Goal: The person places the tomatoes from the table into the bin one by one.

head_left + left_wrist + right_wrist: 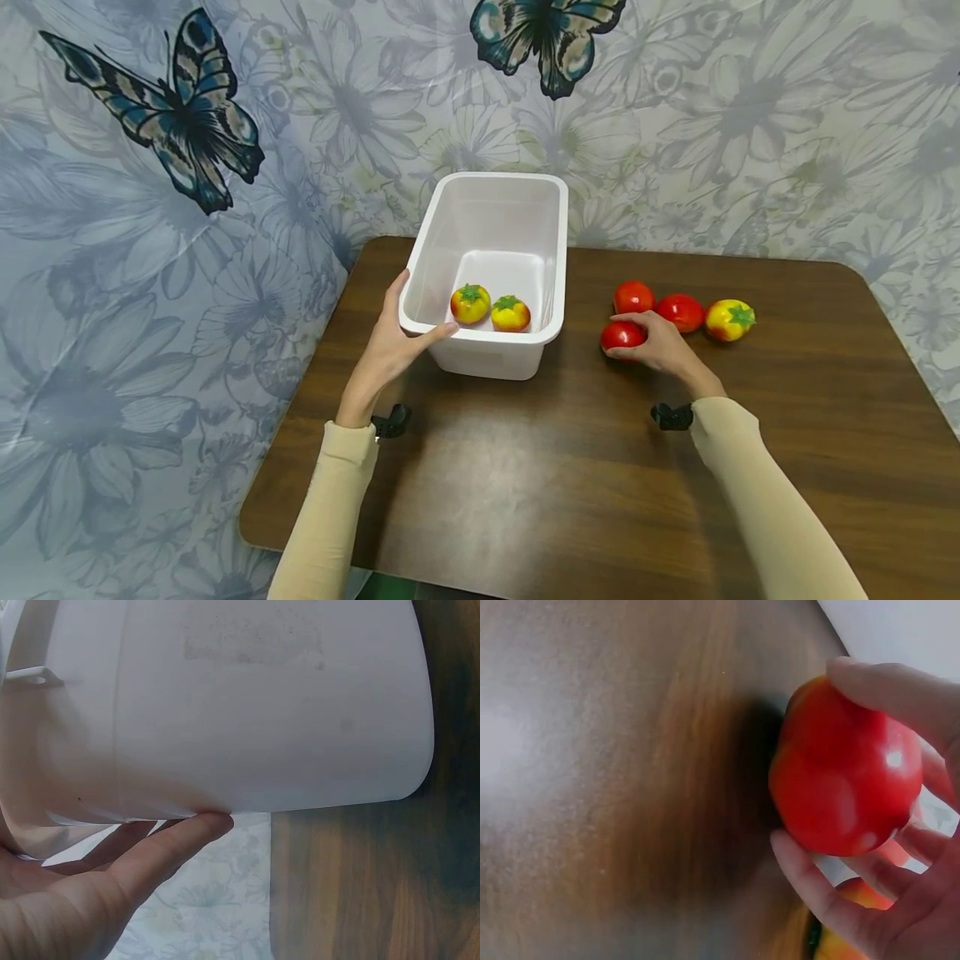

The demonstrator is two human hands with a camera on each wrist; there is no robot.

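Note:
My left hand (390,340) grips the near left corner of a white plastic bin (491,358), its thumb over the front rim and the fingers along the left side. The left wrist view shows that hand (82,900) against the outer wall of the bin (262,735). Two yellow-red toy tomatoes with green leafy tops lie inside: one (470,305) on the left, another (511,314) beside it. To the right, my right hand (663,343) holds a red tomato (622,335) between thumb and fingers; it shows large in the right wrist view (847,772).
Behind the right hand lie two more red tomatoes, one (633,297) at the back and one (681,312) beside it. A yellow-red tomato (729,320) lies at their right. The brown wooden table (525,483) meets a flower-patterned wall (697,167) with butterfly decorations.

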